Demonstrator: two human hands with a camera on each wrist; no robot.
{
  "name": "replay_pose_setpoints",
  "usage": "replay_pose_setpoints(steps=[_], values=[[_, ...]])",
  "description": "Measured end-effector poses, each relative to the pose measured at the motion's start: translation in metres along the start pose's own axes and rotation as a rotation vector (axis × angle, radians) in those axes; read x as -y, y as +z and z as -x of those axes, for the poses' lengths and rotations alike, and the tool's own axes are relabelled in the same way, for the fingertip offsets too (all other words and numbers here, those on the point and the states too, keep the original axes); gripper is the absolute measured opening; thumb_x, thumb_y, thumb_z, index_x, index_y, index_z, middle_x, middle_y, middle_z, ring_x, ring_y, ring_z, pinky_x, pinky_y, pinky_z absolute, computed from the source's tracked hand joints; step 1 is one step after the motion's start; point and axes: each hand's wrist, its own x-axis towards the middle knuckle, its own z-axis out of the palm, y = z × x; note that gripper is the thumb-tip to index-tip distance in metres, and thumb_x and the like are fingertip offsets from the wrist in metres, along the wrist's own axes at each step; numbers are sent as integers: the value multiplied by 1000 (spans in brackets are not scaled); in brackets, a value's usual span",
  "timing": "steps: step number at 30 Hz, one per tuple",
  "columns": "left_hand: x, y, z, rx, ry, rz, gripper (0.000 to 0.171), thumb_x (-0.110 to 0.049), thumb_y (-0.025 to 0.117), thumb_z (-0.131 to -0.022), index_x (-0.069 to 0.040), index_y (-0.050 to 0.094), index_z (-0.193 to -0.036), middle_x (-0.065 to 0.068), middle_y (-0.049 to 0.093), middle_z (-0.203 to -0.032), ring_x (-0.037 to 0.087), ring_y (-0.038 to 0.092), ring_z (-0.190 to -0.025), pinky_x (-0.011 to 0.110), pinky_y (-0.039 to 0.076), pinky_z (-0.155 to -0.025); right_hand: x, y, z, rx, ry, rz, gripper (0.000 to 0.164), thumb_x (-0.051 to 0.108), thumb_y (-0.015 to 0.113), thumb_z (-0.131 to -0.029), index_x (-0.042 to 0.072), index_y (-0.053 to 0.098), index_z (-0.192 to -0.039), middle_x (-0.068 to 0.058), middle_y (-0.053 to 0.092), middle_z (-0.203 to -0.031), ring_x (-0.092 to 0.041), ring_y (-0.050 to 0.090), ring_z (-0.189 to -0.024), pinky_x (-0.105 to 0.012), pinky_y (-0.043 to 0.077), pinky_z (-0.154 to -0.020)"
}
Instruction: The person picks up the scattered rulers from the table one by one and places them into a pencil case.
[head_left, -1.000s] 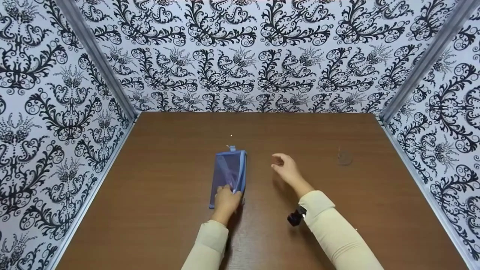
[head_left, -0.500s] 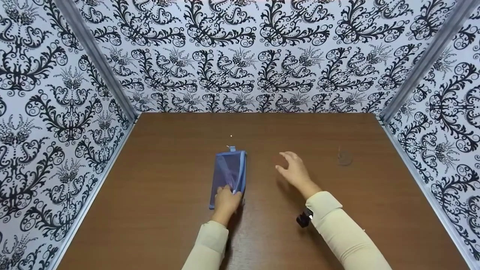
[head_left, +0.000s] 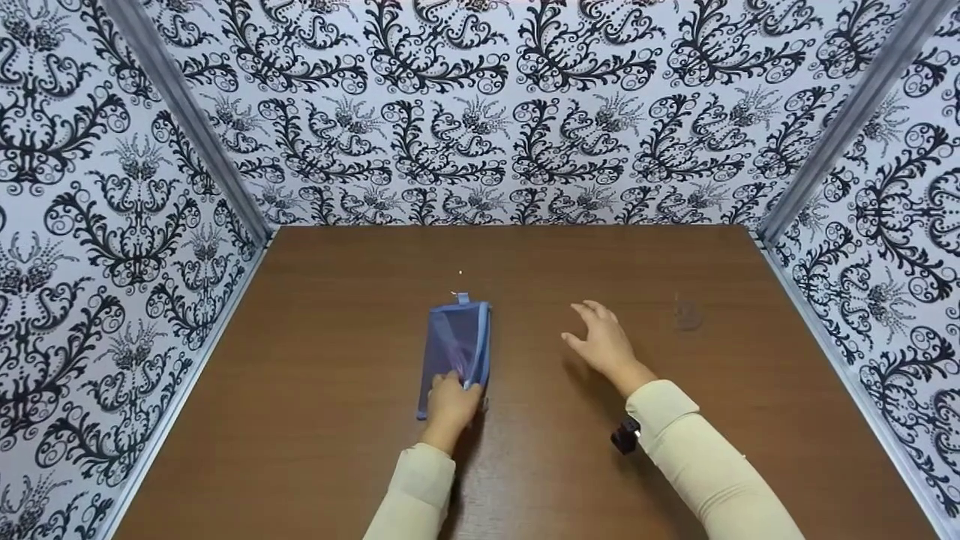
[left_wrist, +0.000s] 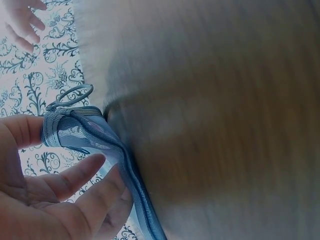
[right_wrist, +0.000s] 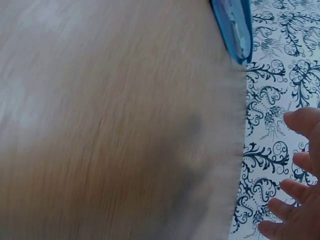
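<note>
A blue mesh zipper pouch (head_left: 452, 345) lies lengthwise on the table, its zipper edge on the right side and a small tab at the far end. My left hand (head_left: 450, 409) grips its near right corner between thumb and fingers. Up close in the left wrist view, a loop (left_wrist: 75, 96) sticks out from the held end of the pouch (left_wrist: 134, 175), and the zipper edge gapes. To the right, my right hand (head_left: 606, 346) hovers over the table, fingers spread and holding nothing. Whatever is inside the pouch is hard to make out through the mesh.
A small, clear, roundish piece (head_left: 688, 315) lies on the brown wooden table (head_left: 315, 450), right of the right hand. Patterned walls (head_left: 495, 112) stand behind and on both sides. A black wrist camera (head_left: 625, 436) sits at the right cuff.
My right hand has moved rightward, away from the pouch, and its curled fingers have spread. The left hand keeps its grip, and the pouch stays in place.
</note>
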Motion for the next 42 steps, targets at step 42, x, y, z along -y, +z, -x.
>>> replay_pose_setpoints(steps=[42], values=[[1, 1, -2, 31, -5, -3, 49, -24, 62, -85, 8, 58, -123, 29, 51, -124, 49, 53, -106, 55, 44, -91, -56, -41, 2, -77, 56, 44, 63, 24, 70, -86, -3, 46, -138, -30, 38, -143, -51, 34, -130, -62, 31, -103]])
